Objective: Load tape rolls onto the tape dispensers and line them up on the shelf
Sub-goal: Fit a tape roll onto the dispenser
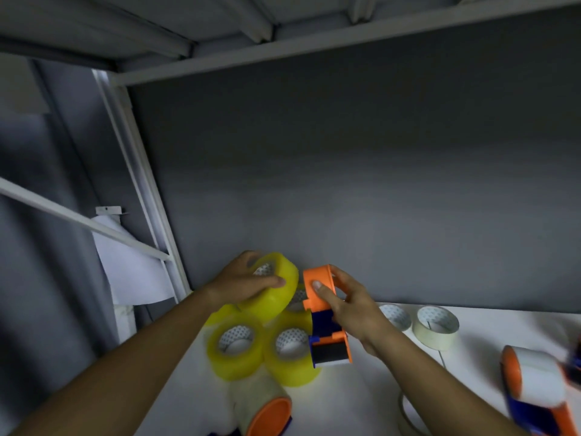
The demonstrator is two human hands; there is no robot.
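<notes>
My left hand [243, 283] grips a yellow tape roll [276, 286], lifted and tilted above the pile. My right hand [349, 305] holds an orange and blue tape dispenser [325, 316] beside it, thumb on its orange side; its wheel carries no roll. The roll and the dispenser are close together, a small gap between them. Below them, several more yellow rolls [237, 347] lie flat on the white shelf [361, 401].
Two loaded dispensers lie on the shelf, one at the bottom centre [267, 407] and one at the right edge [537, 391]. Two pale rolls [435, 327] stand behind my right wrist. A grey back wall and a white upright post [147, 196] bound the shelf.
</notes>
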